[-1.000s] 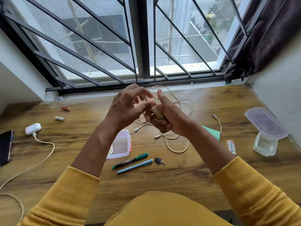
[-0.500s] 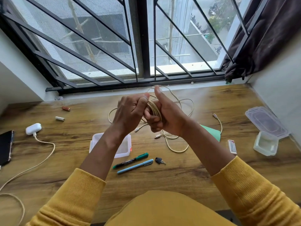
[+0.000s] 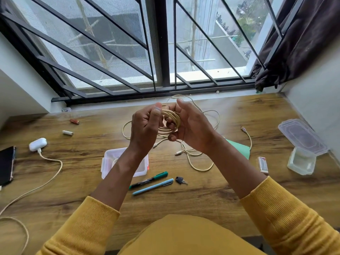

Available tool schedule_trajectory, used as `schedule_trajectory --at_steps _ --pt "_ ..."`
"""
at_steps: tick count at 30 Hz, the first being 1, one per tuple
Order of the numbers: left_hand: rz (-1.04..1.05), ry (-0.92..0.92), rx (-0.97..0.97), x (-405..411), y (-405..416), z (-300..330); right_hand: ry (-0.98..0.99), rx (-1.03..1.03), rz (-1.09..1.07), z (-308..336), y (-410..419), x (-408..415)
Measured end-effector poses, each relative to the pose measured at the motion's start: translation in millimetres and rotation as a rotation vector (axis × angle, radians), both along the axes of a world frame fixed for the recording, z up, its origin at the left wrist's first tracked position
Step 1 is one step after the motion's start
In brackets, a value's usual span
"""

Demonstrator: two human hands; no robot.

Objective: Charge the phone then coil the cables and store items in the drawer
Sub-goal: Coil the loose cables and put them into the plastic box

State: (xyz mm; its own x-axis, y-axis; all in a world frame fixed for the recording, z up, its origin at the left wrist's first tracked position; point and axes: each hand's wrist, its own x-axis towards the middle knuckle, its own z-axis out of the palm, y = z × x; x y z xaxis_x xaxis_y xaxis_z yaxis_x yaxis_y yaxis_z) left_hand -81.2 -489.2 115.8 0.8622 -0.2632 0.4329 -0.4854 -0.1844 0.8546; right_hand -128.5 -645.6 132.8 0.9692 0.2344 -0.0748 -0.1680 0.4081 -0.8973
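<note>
Above the middle of the wooden desk [image 3: 184, 196] I hold a small coil of cream cable [image 3: 172, 118] between both hands. My right hand [image 3: 191, 127] cups the coil with its fingers through the loops. My left hand [image 3: 145, 127] pinches the coil's left side with thumb and fingers. The rest of the cable [image 3: 200, 163] trails loose on the desk under my hands, with its plug end [image 3: 243, 129] to the right. A dark phone [image 3: 6, 165] lies at the left edge. A white charger [image 3: 37, 144] with its own cable [image 3: 53, 173] sits near it.
A clear box [image 3: 107, 162] lies under my left forearm. A green marker [image 3: 149, 180], a blue pen [image 3: 152, 186] and a key [image 3: 181, 180] lie in front. Two batteries [image 3: 74, 121] are far left. Green paper [image 3: 239, 147], a matchbox [image 3: 262, 163], a tub [image 3: 301, 161] and its lid [image 3: 301, 135] are right.
My hands have loosened from a tight grip into a more open hold, and the loops of the coil now show between them. More cable has gone into the coil.
</note>
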Motion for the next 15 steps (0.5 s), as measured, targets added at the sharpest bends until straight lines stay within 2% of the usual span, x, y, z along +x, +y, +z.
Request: schedule_trajectory --at_steps 7,11,15 --pt "0.015 0.151 -0.149 -3.2 0.9 2.7 0.044 0.149 0.018 -5.3 -1.2 1.4" --pt "0.073 0.145 -0.178 0.5 2.6 4.5 0.101 0.106 -0.08 -2.5 2.4 1.9" --pt "0.186 0.081 -0.123 4.0 5.5 -0.9 0.072 0.01 -0.219 -2.9 5.3 2.0"
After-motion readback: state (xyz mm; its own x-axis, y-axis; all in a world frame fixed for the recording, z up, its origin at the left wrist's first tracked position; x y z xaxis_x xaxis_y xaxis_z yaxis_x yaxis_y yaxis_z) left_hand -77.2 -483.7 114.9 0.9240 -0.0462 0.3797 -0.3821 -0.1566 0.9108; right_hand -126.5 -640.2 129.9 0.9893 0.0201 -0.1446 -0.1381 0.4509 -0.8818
